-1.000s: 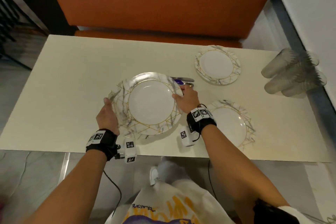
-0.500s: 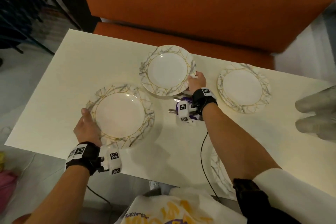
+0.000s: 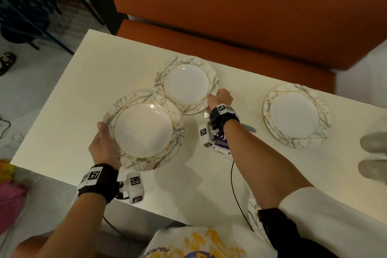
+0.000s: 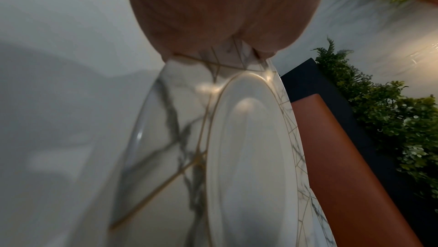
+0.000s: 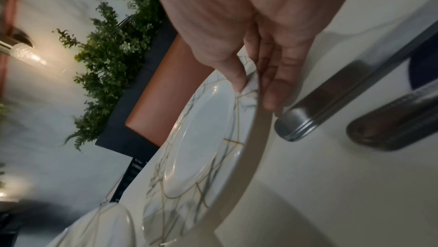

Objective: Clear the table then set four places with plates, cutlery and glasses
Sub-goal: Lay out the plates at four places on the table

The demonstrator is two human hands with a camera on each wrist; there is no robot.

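Note:
Four white plates with grey marbling and gold lines are in view. My left hand point(image 3: 104, 142) grips the left rim of the near-left plate point(image 3: 144, 130), held a little above the cream table point(image 3: 62, 111); its far rim overlaps the far plate point(image 3: 186, 86). My right hand point(image 3: 219, 98) pinches the far plate's right rim, thumb on top point(image 5: 237, 74) and fingers beneath, with that edge raised off the table. In the wrist views I see the near-left plate point(image 4: 249, 157) pinched by my left hand point(image 4: 220, 52), and the far plate point(image 5: 196, 138) in my right hand point(image 5: 251, 86).
A third plate point(image 3: 295, 115) lies at the right. A fourth plate point(image 3: 253, 216) shows partly under my right arm at the near edge. Cutlery point(image 3: 249, 129) lies under my right wrist, its handles point(image 5: 331, 101) beside the fingers. Cloudy glasses point(image 3: 374, 142) lie at the far right. An orange bench point(image 3: 230, 6) stands behind the table.
A second ago both hands held two stacked plates at the table's middle. They have split: my right hand took one to the far side, my left hand took the other to the near left.

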